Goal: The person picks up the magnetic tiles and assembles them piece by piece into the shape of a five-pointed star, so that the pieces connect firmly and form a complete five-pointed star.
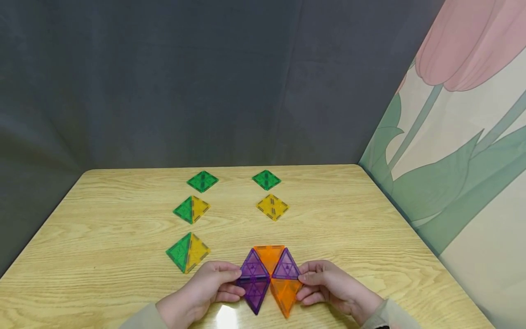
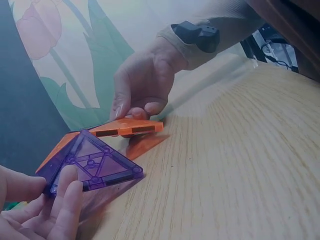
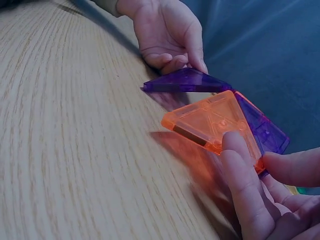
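Observation:
Triangular magnetic tiles are joined edge to edge in a fan near the table's front. On its left side are two purple tiles, an orange tile forms the top, and a purple tile and another orange tile make up the right. My left hand pinches the outer left corner between thumb and fingers. At the opposite corner, my right hand grips where purple meets orange. In both wrist views the near tiles slant above the wood, with coloured shadows beneath.
Farther back lie flat tile diamonds: two green ones, a yellow one, and two green-and-yellow ones. A dark curtain stands behind the wooden table; a tulip-print panel borders its right.

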Available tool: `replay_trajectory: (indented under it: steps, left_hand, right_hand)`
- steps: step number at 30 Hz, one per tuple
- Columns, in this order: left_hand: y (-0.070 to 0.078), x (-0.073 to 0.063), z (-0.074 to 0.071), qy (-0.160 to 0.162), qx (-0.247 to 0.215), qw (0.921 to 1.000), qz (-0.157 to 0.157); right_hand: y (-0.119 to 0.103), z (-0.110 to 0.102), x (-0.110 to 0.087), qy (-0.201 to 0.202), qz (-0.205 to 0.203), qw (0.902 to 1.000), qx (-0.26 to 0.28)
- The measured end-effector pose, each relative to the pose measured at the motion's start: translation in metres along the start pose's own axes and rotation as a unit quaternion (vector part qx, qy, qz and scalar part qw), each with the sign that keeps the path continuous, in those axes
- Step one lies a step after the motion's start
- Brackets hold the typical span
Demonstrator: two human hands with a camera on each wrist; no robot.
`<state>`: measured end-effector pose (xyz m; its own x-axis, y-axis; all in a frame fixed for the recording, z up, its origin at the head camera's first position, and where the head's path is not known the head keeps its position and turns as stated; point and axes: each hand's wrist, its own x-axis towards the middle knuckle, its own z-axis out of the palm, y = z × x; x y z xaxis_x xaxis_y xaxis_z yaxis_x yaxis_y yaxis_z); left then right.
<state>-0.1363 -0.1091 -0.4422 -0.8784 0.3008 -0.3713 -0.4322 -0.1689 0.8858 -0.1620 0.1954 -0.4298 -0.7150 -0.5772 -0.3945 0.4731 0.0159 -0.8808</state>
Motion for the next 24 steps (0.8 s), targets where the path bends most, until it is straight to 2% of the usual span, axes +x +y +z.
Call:
replay_trajectory:
  steps: [14, 24]
  left_hand:
    - [0.0022, -0.0013, -0.0015, -0.017, -0.013, 0.9998, -0.002]
    - [0.0028, -0.0051, -0.0013, -0.021, 0.005, 0.9998, -0.007]
  right_hand:
    - [0.0006, 0.0018, 0.0002, -0.006, -0.007, 0.9999, 0.013]
    - [0.0031, 0.0023, -0.0014, 0.001, 0.002, 0.9995, 0.033]
